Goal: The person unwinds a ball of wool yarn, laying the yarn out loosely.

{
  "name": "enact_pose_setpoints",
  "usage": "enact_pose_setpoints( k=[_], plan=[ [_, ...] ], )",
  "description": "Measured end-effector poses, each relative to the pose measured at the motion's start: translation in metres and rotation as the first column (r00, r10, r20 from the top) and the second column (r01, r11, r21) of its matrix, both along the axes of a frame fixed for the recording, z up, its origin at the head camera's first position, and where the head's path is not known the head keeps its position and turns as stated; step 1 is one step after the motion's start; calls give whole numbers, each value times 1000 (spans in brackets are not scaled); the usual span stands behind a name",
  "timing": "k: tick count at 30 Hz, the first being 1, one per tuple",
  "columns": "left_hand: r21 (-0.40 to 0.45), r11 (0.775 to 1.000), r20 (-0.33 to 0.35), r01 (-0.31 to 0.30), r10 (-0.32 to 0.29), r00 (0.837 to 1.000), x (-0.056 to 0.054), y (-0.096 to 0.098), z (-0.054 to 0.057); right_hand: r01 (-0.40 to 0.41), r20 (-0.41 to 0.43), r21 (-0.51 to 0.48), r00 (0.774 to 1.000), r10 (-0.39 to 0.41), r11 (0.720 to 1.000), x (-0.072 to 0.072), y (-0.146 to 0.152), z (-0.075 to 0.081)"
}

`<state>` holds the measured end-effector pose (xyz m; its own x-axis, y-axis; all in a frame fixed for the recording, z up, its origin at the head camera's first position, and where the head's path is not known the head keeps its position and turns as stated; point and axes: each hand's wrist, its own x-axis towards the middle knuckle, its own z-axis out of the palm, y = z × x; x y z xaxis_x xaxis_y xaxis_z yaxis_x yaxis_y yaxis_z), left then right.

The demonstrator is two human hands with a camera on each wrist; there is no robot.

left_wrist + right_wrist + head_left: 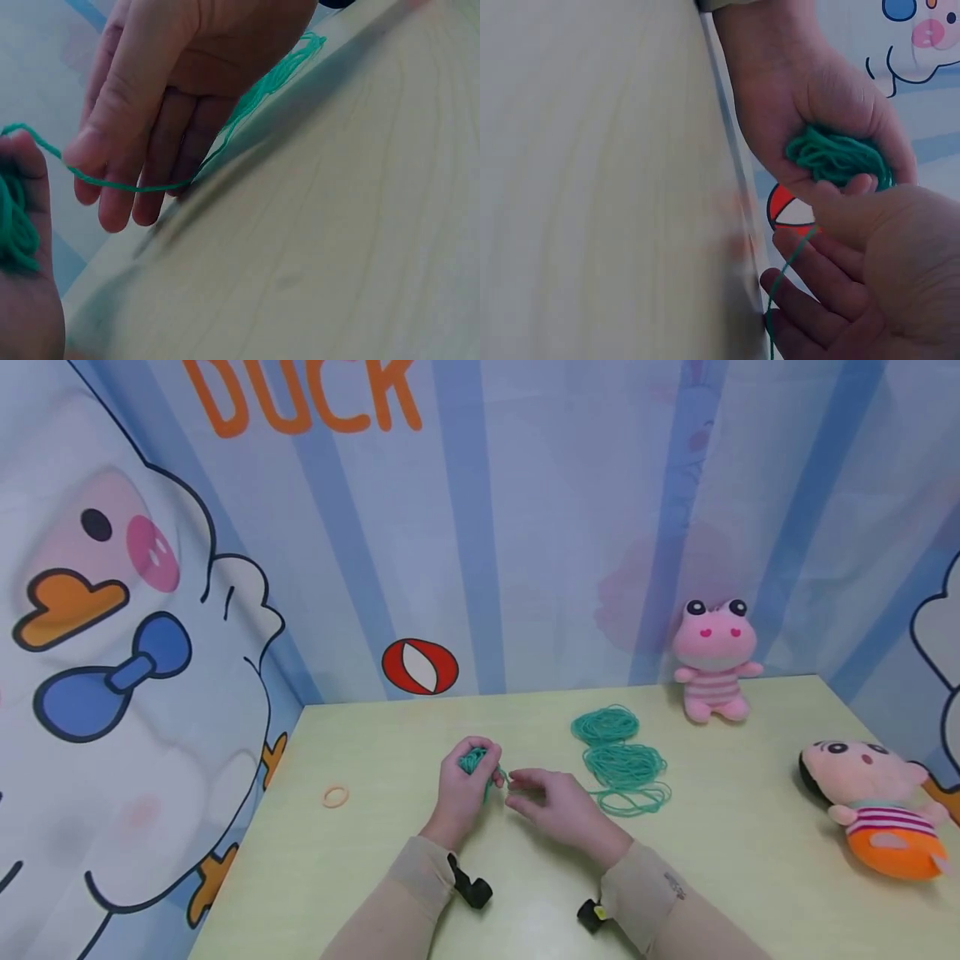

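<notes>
My left hand (459, 789) curls round a small wound bundle of green yarn (838, 156), which sits in its palm. A single green strand (124, 185) runs from that bundle across the fingers of my right hand (557, 810). The right hand's fingers are nearly straight, with the thumb apart from them in the head view. It stays close to the left hand, just above the table. From there the strand leads toward loose coils of green yarn (624, 765) lying on the table to the right.
A light wooden ring (335, 796) lies on the pale table (375, 877) to the left. At the back right sits a pink plush frog (715, 664). A plush doll in orange (881, 810) lies at the right edge. A printed cloth (540, 527) hangs behind the table.
</notes>
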<state>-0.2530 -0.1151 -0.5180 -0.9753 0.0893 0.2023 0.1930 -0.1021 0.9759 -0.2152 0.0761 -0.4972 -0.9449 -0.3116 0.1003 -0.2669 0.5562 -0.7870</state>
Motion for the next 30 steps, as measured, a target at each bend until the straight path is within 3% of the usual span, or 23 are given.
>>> enact_pose_setpoints(
  k=[6,13,18,30],
  plan=[
    [15,1000,2,-25,25,1000,-2,3,1,87,-54,21,995,-86,996,0,0,1],
    [50,996,17,-67,67,998,-4,3,0,178,-137,-86,972,-189,980,9,32,9],
    [50,992,54,-113,111,992,-3,1,-1,194,-198,-158,954,-223,968,14,63,13],
    [108,989,54,-103,98,994,-1,-1,-1,251,-136,-159,952,-273,955,21,130,9]
  ],
)
